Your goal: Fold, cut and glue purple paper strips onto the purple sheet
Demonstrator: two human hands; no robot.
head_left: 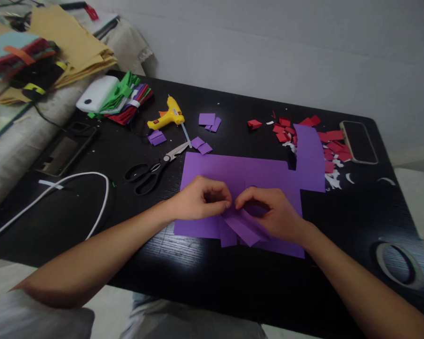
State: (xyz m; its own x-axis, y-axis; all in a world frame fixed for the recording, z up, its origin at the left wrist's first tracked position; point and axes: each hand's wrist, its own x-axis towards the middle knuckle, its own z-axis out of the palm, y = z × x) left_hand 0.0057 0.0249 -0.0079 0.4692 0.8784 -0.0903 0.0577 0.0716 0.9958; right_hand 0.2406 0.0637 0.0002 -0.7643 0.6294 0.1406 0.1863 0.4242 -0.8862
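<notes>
A large purple paper sheet (243, 172) with a cut-out corner lies on the black table (339, 221). Over its near part, my left hand (201, 200) and my right hand (270, 212) meet fingertip to fingertip. Both pinch a small folded purple paper piece (242, 228) that hangs down between them. The fingers of both hands are curled and pressed on that piece. Black-handled scissors (151, 169) lie just left of the sheet. A yellow glue gun (167, 117) rests farther back.
Small purple squares (209, 120) lie behind the sheet. Red paper scraps (304, 136) and a phone (358, 141) sit at the far right. A stack of coloured paper (129, 99), a white box (97, 92) and a white cable (74, 188) are on the left.
</notes>
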